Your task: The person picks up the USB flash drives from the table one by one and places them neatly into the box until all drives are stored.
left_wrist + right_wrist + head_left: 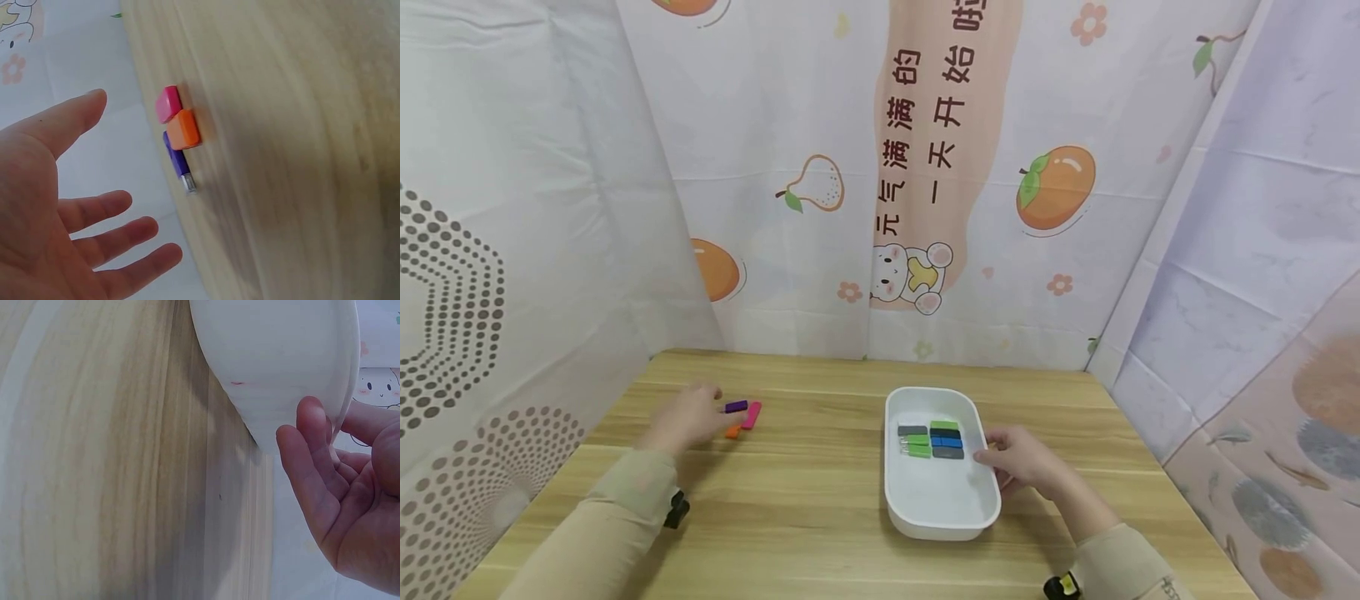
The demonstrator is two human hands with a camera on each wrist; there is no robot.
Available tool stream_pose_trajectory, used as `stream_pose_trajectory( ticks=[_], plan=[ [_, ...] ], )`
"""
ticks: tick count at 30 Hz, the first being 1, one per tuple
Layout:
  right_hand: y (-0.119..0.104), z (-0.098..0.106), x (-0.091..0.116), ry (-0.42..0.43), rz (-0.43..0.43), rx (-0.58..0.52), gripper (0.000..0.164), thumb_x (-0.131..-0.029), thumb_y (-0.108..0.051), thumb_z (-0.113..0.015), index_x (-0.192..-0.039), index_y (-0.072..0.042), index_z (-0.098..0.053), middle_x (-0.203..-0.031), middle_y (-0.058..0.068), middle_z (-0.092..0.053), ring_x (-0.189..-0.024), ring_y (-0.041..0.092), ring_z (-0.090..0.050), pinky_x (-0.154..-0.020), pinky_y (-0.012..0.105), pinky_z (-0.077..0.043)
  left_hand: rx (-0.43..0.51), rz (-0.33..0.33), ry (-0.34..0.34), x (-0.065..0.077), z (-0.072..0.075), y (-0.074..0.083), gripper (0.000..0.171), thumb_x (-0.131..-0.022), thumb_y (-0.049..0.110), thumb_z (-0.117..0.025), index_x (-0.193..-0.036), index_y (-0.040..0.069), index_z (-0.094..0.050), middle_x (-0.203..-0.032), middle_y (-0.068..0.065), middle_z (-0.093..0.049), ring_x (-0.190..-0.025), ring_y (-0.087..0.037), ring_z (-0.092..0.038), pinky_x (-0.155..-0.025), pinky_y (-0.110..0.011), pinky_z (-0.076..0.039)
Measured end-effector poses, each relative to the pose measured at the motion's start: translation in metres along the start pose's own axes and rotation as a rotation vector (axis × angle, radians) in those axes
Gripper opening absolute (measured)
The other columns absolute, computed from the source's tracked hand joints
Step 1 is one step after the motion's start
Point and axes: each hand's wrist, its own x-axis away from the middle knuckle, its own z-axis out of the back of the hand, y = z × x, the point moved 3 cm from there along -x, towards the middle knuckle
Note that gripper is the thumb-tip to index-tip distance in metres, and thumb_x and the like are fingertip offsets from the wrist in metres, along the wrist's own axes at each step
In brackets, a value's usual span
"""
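My left hand [687,419] hovers with fingers and thumb spread by a small cluster at the table's left. That cluster holds a purple USB flash drive [177,159] with a silver metal end, an orange block-shaped piece [184,129] and a pink one [169,104]. In the left wrist view nothing lies between the fingers. My right hand [1018,458] grips the right wall of a white plastic box [942,504], thumb at the rim and fingers outside. Inside lie several small sticks: green ones [917,446] with silver ends, blue [946,442], black and grey [948,454].
The wooden table [805,500] ends at a printed curtain [775,275] behind and hanging cloths at both sides. Bare wood lies between the colored cluster and the box. Each wrist wears a black device [677,509].
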Motion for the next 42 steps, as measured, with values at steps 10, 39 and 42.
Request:
stream_pose_trajectory(
  ticks=[10,39,42],
  plan=[
    [0.001,-0.001,-0.001,0.011,0.000,0.020,0.041,-0.097,-0.016,-0.069,-0.130,0.008,-0.059,-0.084,0.012,-0.069,-0.066,0.029,-0.070,-0.058,0.047,-0.060,0.074,0.036,-0.072,0.002,-0.012,-0.004,0.051,-0.084,0.051,-0.078,-0.093,0.004,-0.062,-0.082,-0.010,-0.063,-0.071,-0.026,-0.058,-0.058,-0.039,-0.045],
    [0.001,0.000,-0.002,0.007,-0.010,0.011,0.041,-0.097,-0.016,-0.070,-0.129,0.006,-0.060,-0.085,0.012,-0.068,-0.066,0.029,-0.070,-0.059,0.048,-0.060,-0.048,0.084,-0.055,-0.003,-0.030,-0.001,0.053,-0.084,0.049,-0.077,-0.103,0.000,-0.070,-0.093,-0.014,-0.066,-0.071,-0.028,-0.055,-0.057,-0.044,-0.046],
    [0.001,-0.001,-0.002,0.009,-0.008,0.014,0.039,-0.097,-0.015,-0.070,-0.129,0.006,-0.061,-0.084,0.013,-0.068,-0.065,0.028,-0.070,-0.058,0.047,-0.060,-0.052,0.098,-0.059,-0.003,-0.029,0.000,0.053,-0.085,0.047,-0.076,-0.106,-0.002,-0.069,-0.095,-0.017,-0.067,-0.072,-0.030,-0.056,-0.057,-0.047,-0.047]
  ],
)
